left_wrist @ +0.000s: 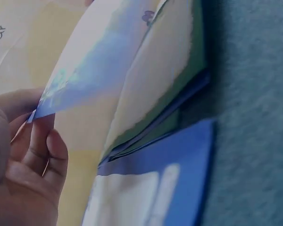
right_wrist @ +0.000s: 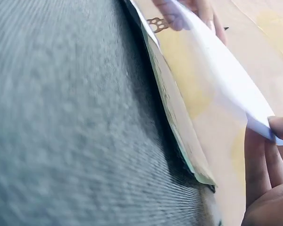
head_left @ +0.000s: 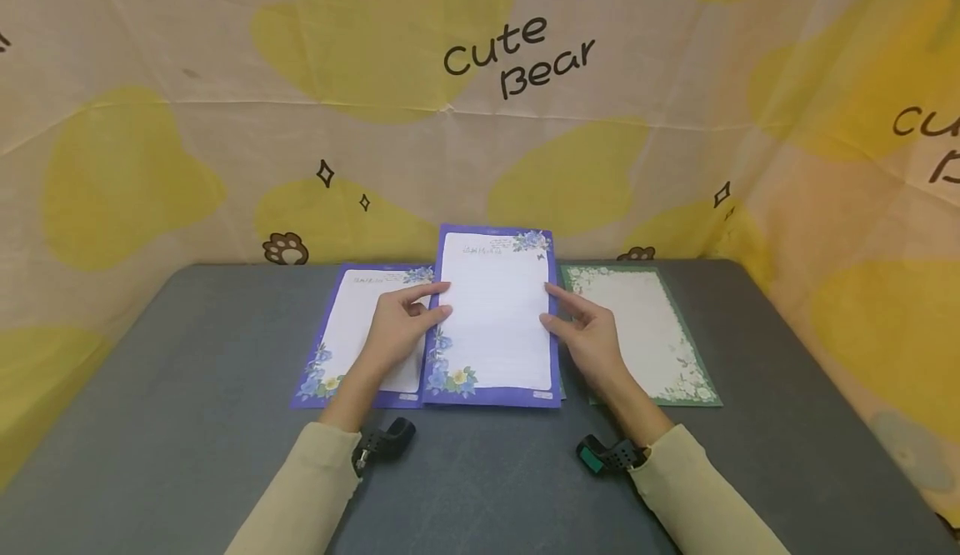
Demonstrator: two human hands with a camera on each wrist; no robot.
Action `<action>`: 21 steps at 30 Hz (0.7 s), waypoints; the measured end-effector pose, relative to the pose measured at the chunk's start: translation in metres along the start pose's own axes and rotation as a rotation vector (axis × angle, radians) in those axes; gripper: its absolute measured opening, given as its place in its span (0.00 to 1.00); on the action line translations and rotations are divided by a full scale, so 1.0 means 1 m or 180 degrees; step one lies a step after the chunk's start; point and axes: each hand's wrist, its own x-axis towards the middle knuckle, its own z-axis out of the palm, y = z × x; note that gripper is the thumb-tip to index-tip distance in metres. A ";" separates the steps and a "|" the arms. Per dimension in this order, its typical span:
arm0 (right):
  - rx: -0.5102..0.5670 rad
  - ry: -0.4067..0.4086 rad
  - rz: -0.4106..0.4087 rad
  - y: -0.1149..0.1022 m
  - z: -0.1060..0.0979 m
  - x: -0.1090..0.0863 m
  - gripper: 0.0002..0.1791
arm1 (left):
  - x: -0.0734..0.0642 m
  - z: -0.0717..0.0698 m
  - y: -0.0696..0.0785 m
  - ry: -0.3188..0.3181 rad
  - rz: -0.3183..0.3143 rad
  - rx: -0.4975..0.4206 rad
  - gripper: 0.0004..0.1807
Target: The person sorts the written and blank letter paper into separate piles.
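Note:
A sheet of letter paper (head_left: 495,330) with a violet-blue border and blue flowers in two corners is held up over the middle of the table. At its left edge, my left hand (head_left: 393,326) pinches it between thumb and fingers. My right hand (head_left: 588,338) grips the opposite edge the same way. Seen from the right wrist, the lifted sheet (right_wrist: 226,63) bows slightly and stands clear of the papers beneath. Beside it on the left lies a matching blue-bordered sheet (head_left: 360,313), partly covered by my left hand. To the right lies a green-bordered floral sheet (head_left: 637,330).
The grey table (head_left: 187,422) carries the papers near its back edge. More green and blue paper edges (left_wrist: 179,94) show under the lifted sheet in the left wrist view. A yellow-patterned cloth (head_left: 375,63) hangs behind the table and along its sides.

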 end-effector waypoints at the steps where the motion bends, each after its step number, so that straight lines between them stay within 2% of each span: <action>1: -0.0064 -0.0028 -0.0007 -0.001 0.000 0.000 0.27 | 0.000 -0.002 0.001 -0.0018 -0.0005 0.0015 0.21; 6: -0.0397 -0.0038 0.0010 -0.012 0.004 0.003 0.26 | 0.000 -0.010 0.006 -0.0064 0.0062 0.0180 0.24; 10: -0.0582 0.0059 0.0173 -0.021 0.012 0.006 0.25 | 0.001 -0.016 0.008 -0.0028 0.0090 0.0398 0.24; 16: -0.0302 0.0080 0.0511 -0.031 0.025 0.014 0.22 | 0.003 -0.031 0.009 -0.0026 0.0146 0.0515 0.24; 21: -0.0210 0.0105 0.0582 -0.040 0.042 0.019 0.18 | 0.004 -0.052 0.009 -0.0069 0.0171 0.0500 0.24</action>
